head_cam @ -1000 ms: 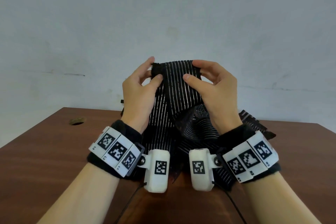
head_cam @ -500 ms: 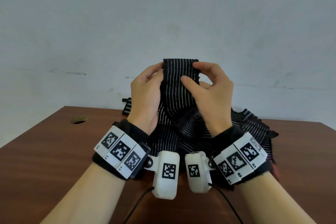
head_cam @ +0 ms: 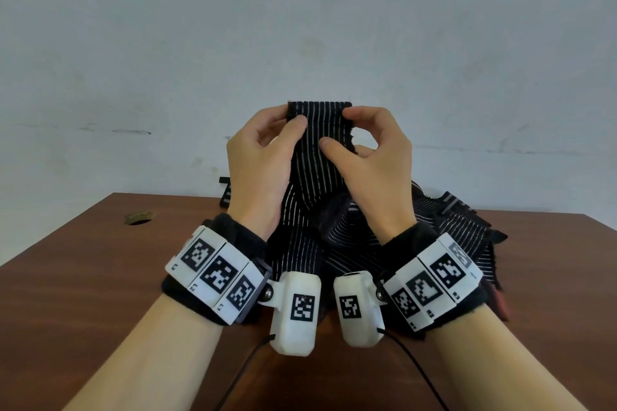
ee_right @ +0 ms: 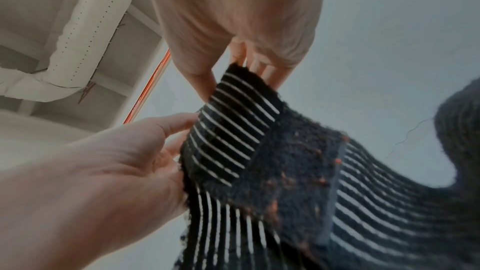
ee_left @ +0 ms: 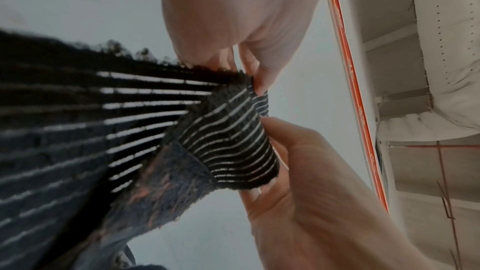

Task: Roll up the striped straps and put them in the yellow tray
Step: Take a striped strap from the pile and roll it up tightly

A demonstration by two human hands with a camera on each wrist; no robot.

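— Two hands up at once, then; what has the left hand got?
— It pinches the left edge of the striped strap near its top end, thumb in front, fingers curled behind

— And the strap itself?
— Held upright above the brown table, its top end level and raised against the pale wall. The lower part twists and runs down into a heap of striped straps lying on the table beyond the wrists

— The right hand?
— Clamped on the strap's right edge, forefinger at the top corner, thumb pressed lower on the front. The right wrist view shows a fuzzy dark patch on the strap's back

— Any yellow tray?
— I cannot tell where it is
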